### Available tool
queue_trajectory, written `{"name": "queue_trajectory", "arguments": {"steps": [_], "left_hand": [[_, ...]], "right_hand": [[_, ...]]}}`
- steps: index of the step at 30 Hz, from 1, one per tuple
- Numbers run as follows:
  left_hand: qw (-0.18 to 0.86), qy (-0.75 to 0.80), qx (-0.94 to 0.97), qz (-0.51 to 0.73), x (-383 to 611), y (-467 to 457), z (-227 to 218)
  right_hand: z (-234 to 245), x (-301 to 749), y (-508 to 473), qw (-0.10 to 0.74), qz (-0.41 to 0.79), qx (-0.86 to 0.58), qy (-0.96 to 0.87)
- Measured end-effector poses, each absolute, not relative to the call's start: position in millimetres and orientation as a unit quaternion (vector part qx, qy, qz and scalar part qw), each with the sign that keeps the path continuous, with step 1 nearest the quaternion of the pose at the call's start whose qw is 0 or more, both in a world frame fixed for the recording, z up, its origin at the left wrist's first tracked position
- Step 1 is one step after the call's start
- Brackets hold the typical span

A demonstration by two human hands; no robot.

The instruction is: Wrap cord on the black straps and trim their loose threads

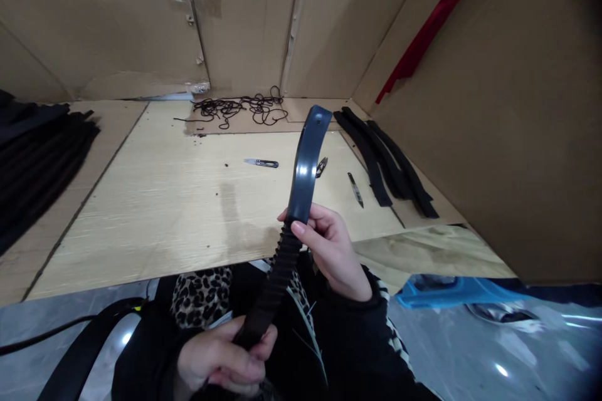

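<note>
Walls (244,12): cardboard sheets are boxing in the bench on three sides as I am looking down through the head camera.
Board (155,213): pale plywood is lying flat ahead of the person, filling the middle of my view.
Stack (37,163): black straps are sitting piled at the left edge, well apart from both hands.
Strips (385,163): a few black lengths are lying along the right wall, beyond the right hand.
Band (305,163): it is standing up over the board's near edge. Its long axis is running from the lap up and away, leaning slightly right, with the smooth blue half on top and the ribbed black half below.
Right hand (336,250): it is gripping the band where smooth meets ribbed, thumb pressing the front. It is the hand nearer the free tip.
Left hand (221,360): it is clutching the ribbed lower end, close to the body.
Cords (239,109): a black tangle is resting at the far edge, past the tip.
Snips (261,163): they are lying on the board just left of the band, nothing touching them.
Blade (355,189): it is lying between band and strips.
</note>
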State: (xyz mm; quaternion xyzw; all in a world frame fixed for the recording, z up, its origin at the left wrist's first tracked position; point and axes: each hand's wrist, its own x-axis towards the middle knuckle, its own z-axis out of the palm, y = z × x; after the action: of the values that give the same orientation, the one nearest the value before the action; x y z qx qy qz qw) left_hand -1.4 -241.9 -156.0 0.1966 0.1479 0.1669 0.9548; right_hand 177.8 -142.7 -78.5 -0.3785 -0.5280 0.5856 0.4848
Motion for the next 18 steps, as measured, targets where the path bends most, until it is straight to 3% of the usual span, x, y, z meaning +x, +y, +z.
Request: {"name": "queue_trajectory", "arguments": {"steps": [13,18], "left_hand": [[0.975,0.094,0.177,0.093,-2,-243,-159],[0.975,0.1,0.17,0.105,0,-245,-152]], "right_hand": [[-97,187,-121,0.361,0.793,-0.179,-0.457],[-110,176,-122,0.358,0.832,-0.111,-0.408]]}}
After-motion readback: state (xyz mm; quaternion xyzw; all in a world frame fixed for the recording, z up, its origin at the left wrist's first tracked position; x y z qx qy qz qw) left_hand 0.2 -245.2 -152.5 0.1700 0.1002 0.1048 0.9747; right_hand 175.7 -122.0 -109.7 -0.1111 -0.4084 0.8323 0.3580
